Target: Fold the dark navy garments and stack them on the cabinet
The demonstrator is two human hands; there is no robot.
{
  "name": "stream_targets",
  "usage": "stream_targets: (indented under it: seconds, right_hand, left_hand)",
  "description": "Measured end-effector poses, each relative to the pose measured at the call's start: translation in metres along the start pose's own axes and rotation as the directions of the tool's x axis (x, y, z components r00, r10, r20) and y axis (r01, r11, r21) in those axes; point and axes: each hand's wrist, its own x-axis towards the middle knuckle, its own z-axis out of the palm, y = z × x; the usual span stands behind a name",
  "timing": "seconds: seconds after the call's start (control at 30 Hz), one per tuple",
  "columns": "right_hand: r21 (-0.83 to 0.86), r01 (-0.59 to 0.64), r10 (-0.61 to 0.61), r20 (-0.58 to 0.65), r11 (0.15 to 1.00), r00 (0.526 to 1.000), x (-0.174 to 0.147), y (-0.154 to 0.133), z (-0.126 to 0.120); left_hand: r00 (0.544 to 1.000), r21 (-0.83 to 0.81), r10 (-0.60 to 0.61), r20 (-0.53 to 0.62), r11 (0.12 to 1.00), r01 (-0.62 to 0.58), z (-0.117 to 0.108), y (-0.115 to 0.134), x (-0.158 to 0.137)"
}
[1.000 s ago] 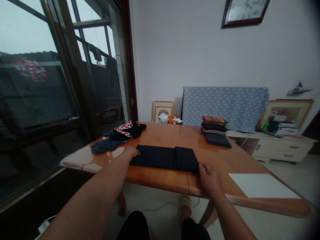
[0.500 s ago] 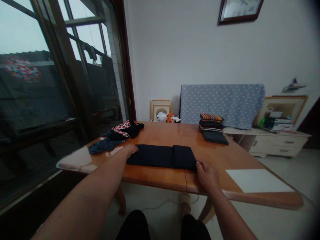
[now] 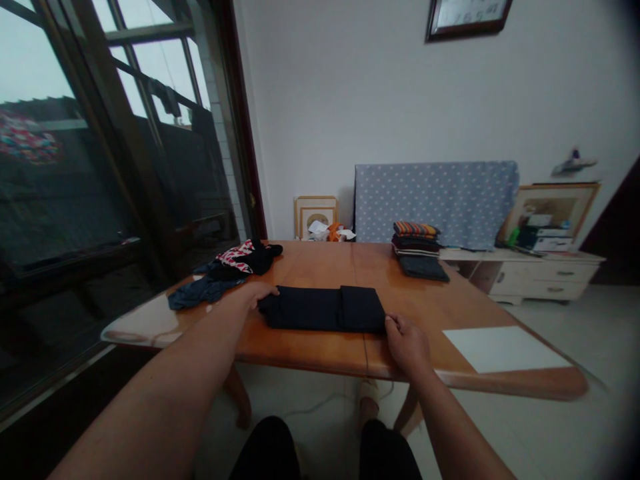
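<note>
2 ends of the folded dark garment [image 3: 310, 309] are held near the front edge of the wooden table [image 3: 320, 263], the left hand [image 3: 260, 293] gripping the left end, the right hand [image 3: 407, 340] pinching the near right corner, folded clothes [image 3: 419, 250] stacked beyond.

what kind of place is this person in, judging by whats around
Probably a room in a home: a wooden table with folded dark cloth on it, and a low white cabinet with drawers by the wall.
</note>
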Motion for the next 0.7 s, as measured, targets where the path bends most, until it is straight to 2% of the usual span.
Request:
stream_targets:
  seconds: [0.13,0.3,0.5,0.7]
  right_hand:
    - [-0.011,-0.008,0.008,0.001,1.000,1.000,-0.001,-0.003,-0.002]
    - [-0.036,-0.013,0.013,0.007,0.999,1.000,-0.001,-0.006,-0.004]
    - [-0.010,0.012,-0.012,-0.002,1.000,1.000,-0.001,-0.006,-0.004]
    - [-0.012,0.014,-0.014,-0.003,1.000,1.000,-0.001,-0.006,-0.004]
  left_hand:
    - [1.000,-0.014,0.024,0.012,1.000,-0.024,0.019,0.028,0.002]
    - [0.982,-0.016,0.167,0.086,0.986,-0.166,0.054,0.059,-0.010]
    - [0.958,0.025,0.240,0.159,0.969,-0.247,0.090,0.063,-0.030]
    - [0.947,0.090,0.277,0.161,0.952,-0.293,0.095,0.068,-0.029]
